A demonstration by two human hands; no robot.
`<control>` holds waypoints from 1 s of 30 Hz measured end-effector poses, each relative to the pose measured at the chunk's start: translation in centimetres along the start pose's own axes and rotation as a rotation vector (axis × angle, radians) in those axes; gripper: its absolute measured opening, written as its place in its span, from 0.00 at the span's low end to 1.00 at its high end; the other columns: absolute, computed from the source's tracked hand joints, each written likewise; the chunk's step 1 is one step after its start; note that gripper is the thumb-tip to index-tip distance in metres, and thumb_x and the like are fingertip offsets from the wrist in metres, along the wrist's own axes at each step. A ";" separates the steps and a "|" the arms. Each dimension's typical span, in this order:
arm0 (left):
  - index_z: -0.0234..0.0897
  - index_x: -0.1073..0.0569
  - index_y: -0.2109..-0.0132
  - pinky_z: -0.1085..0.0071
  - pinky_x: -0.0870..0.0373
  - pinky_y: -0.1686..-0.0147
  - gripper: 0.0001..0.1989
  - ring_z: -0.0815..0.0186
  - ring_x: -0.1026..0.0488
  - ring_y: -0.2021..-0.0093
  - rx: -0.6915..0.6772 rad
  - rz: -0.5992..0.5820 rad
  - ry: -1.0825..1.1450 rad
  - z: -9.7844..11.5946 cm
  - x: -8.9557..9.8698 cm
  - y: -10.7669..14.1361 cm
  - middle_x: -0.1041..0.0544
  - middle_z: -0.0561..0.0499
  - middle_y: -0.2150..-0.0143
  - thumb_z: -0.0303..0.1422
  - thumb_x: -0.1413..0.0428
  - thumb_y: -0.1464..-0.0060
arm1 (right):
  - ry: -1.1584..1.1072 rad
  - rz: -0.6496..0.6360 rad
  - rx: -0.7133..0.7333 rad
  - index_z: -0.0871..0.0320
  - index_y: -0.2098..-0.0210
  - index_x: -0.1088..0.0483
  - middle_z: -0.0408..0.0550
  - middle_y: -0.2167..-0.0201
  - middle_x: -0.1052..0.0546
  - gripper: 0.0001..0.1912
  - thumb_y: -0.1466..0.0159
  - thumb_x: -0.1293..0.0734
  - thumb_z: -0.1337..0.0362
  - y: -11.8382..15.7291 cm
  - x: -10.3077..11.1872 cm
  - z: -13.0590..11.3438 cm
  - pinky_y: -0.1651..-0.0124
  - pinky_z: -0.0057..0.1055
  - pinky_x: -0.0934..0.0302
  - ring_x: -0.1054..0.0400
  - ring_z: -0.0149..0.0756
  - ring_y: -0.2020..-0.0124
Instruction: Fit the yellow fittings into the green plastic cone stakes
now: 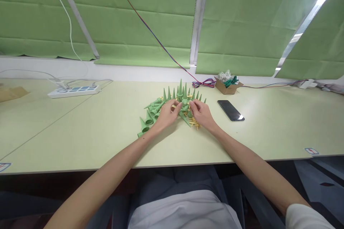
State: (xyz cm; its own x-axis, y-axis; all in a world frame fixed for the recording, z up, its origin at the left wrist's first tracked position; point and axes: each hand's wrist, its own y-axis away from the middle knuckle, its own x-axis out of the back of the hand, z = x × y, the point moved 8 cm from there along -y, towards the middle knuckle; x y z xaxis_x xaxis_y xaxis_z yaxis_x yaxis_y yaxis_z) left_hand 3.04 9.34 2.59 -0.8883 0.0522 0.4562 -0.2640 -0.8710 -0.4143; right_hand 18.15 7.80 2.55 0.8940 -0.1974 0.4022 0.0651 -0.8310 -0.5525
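Observation:
My left hand has its thumb and forefinger curled together at the left side of a green plastic piece, which sits between both hands. On the other side, my right hand pinches close to that piece; whatever its fingertips hold is too small to make out. Green plastic cones lie in a heap left of and under my left hand. Several more green cones stand upright in a row behind the hands. Small yellow plastic pieces are scattered beside and below my right hand.
A black phone lies right of my right hand. Behind it stands a small cardboard box with clear and green wrapping, beside a coiled red-blue cable. A white power strip is at the back left. The table's front edge runs below my forearms.

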 end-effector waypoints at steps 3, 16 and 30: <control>0.37 0.33 0.71 0.72 0.40 0.78 0.25 0.69 0.37 0.81 0.152 -0.111 0.167 -0.8 -0.8 0.0 0.33 0.53 0.78 0.54 0.52 0.38 | 0.012 -0.025 0.021 0.55 0.74 0.40 0.40 0.79 0.37 0.20 0.29 0.43 0.51 0.1 -0.2 -0.2 0.71 0.30 0.49 0.44 0.31 0.77; 0.34 0.30 0.70 0.73 0.38 0.78 0.26 0.72 0.36 0.81 0.242 -0.228 0.310 -1.2 -1.5 0.5 0.31 0.53 0.79 0.56 0.44 0.45 | 0.026 -0.042 0.043 0.56 0.75 0.44 0.38 0.80 0.42 0.20 0.29 0.43 0.52 0.3 -0.6 0.0 0.72 0.28 0.53 0.48 0.29 0.77; 0.34 0.31 0.69 0.73 0.35 0.73 0.16 0.69 0.33 0.71 -0.129 -0.058 0.013 1.0 -0.1 0.1 0.30 0.50 0.66 0.43 0.42 0.43 | -0.453 -0.151 -0.252 0.53 0.77 0.47 0.35 0.83 0.48 0.29 0.39 0.36 0.37 0.2 -2.6 2.7 0.83 0.27 0.56 0.54 0.25 0.85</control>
State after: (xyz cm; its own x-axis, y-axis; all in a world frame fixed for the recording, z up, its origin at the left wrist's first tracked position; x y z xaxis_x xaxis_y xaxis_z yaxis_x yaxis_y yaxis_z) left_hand 3.47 8.76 3.23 -0.8746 0.1080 0.4727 -0.3609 -0.7961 -0.4858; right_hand 17.02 9.58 -0.59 0.9883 0.1315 0.0775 0.1489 -0.9428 -0.2983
